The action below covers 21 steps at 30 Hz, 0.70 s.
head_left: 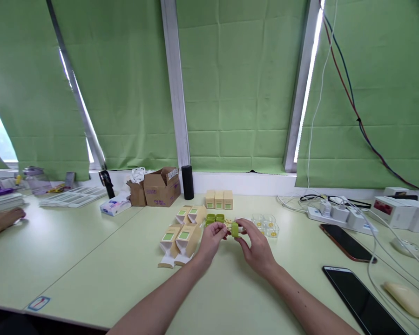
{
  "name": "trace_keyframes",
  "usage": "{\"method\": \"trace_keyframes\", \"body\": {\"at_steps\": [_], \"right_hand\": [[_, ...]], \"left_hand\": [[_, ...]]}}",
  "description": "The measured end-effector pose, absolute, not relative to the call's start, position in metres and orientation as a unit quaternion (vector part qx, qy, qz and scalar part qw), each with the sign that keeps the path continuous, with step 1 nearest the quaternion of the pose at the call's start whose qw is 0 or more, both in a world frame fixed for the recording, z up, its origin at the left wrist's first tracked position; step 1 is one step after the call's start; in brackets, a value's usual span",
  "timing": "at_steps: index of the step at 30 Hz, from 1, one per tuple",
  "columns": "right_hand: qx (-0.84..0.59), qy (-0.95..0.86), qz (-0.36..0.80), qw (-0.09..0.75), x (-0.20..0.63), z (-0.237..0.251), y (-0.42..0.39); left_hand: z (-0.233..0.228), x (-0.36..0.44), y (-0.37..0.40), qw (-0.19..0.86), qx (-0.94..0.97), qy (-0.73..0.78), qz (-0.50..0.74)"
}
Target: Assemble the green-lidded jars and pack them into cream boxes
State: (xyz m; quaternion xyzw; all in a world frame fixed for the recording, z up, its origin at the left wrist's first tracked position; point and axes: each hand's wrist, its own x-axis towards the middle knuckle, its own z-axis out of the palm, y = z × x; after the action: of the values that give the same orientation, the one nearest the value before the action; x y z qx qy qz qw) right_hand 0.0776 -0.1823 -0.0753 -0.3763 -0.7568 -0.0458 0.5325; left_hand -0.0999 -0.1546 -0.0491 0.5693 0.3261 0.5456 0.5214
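Note:
In front of me my right hand (260, 249) pinches a small green box-like piece (235, 229) between thumb and fingers. Close on its left, my left hand (212, 241) has its fingertips pressed together; whatever they grip is too small to make out. Behind the left hand stand several small green square containers (215, 217). Clear plastic cups (270, 225) with yellow spots inside lie beyond the right hand. Left of my hands, cardboard boxes with green labels (184, 234) lie with their flaps open.
Three closed small boxes (219, 199) stand farther back. An open brown carton (162, 187) and a black cylinder (187, 182) are by the wall. Phones (361, 298), a power strip (340, 218) and loose cables occupy the right side. Another person's hand (5, 222) rests at far left.

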Motion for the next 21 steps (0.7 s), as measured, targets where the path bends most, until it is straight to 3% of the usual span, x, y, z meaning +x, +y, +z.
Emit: {"method": "trace_keyframes", "body": {"at_steps": [8,17,21], "right_hand": [[-0.391,-0.763,-0.049,0.513,0.08,-0.072,-0.183],[-0.359,-0.767,-0.059,0.528,0.082,-0.072,-0.182],[-0.345,-0.783,-0.106,0.507,0.081,-0.068,-0.184]], "left_hand": [[-0.054,-0.104,-0.15,0.47,0.598,0.353,0.545],[-0.051,-0.11,-0.166,0.196,0.768,0.307,0.527],[-0.052,-0.109,-0.167,0.151,0.801,0.282,0.507]]}}
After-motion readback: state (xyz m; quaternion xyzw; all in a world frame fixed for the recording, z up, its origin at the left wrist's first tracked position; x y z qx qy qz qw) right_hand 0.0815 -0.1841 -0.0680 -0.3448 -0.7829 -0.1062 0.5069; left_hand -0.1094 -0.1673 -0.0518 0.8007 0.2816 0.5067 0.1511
